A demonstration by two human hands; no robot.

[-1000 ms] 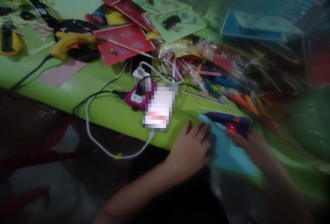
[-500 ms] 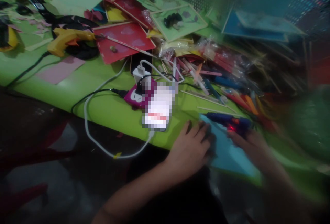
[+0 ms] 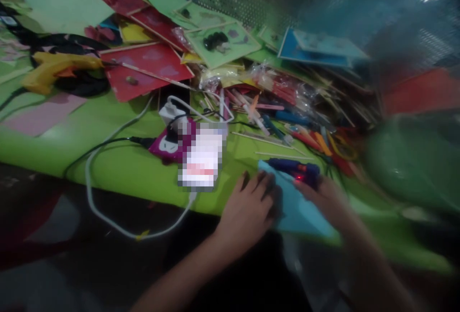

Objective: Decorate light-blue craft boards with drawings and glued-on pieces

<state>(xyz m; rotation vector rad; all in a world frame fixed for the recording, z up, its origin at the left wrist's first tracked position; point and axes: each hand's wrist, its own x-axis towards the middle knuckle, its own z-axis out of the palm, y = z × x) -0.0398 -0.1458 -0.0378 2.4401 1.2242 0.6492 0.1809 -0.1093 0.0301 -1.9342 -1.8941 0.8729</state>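
My right hand (image 3: 330, 202) is wrapped round a dark blue hot glue gun (image 3: 293, 166) with a red light glowing on its side. The gun's nozzle points left, over the top edge of a light blue sheet of paper (image 3: 300, 211). My left hand (image 3: 249, 206) rests palm down at the left side of that sheet, fingers spread, some of their tips in shadow. The sheet lies at the table's front edge, between my two hands.
A blurred-out phone (image 3: 201, 156) on a white cable lies beside a purple power strip (image 3: 168, 146). A yellow glue gun (image 3: 61, 70) sits at left. Sticks, markers and decorated cards (image 3: 147, 70) fill the back of the green table (image 3: 118, 178). A green rounded object (image 3: 413, 158) stands at right.
The camera view has swung to the right, so everything sits further left in the picture. Both hands keep nearly the same pose on the glue gun and the blue sheet.
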